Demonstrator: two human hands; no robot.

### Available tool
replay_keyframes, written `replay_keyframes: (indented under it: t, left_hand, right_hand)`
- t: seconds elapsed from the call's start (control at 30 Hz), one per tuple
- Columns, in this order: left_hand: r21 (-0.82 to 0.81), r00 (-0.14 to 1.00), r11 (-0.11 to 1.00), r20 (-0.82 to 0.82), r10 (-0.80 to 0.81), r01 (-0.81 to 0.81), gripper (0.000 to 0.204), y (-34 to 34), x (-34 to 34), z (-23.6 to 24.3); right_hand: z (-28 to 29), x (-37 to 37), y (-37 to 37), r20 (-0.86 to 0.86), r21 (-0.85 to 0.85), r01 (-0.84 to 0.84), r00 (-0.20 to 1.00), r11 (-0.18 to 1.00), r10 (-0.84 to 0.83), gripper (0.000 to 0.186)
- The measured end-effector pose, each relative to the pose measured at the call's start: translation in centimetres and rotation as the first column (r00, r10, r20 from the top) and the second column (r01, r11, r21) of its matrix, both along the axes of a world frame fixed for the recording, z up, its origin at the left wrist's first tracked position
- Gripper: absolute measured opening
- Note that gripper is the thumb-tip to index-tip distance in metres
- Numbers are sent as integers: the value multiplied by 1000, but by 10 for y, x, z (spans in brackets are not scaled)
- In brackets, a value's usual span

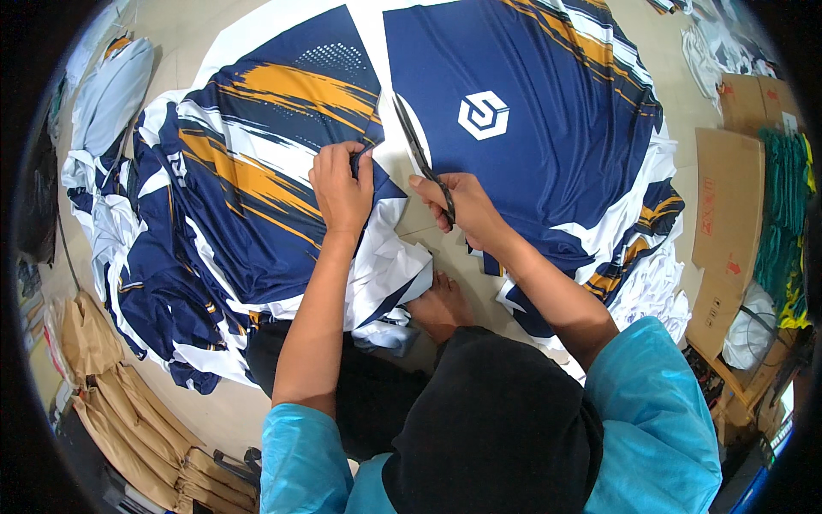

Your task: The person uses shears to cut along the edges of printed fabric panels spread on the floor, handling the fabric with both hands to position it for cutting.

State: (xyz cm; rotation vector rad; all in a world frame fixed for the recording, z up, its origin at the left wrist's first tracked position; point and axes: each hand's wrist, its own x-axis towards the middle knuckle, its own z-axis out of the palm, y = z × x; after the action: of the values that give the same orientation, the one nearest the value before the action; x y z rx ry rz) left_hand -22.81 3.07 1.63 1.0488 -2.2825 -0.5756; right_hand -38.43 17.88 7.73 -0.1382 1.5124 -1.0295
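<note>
My right hand [469, 212] is closed round the handles of black scissors [416, 141]. Their long blades point away from me, over the white strip between two printed fabric pieces. With its fingers pinched, my left hand [342, 190] grips the edge of the left fabric piece [265, 184], navy with orange and white brush streaks. A fold of it bunches up at my fingertips. To the right spreads the other fabric piece [548, 146], navy with a white hexagonal emblem. Whether the blades touch cloth, I cannot tell.
White fabric scraps [377, 270] lie by a bare foot [441, 307] on the tiled floor. More crumpled navy cloth [163, 291] is heaped at left. Cardboard boxes [728, 231] and green cloth [781, 218] stand at right. Brown wrapped bundles [128, 420] sit at lower left.
</note>
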Motion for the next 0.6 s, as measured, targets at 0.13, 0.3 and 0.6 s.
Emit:
replay_keyframes:
  t: [0.13,0.3,0.6]
  left_hand:
    - [44,999,999,-48,12,-10,14,1,2,-4]
    - [48,998,999,-70,-1,4,14,1,2,-3]
    - [20,997,1000,-78,-19,20,17,2,3,-6]
  right_hand:
    - [-5,3,-8,-23,37,-19,1000,999,20,43]
    - [-17,2,-23,-80,11,3,997,1000,-2,51]
    - [-23,-4,-50,-139,32,22,990,999,-17,45]
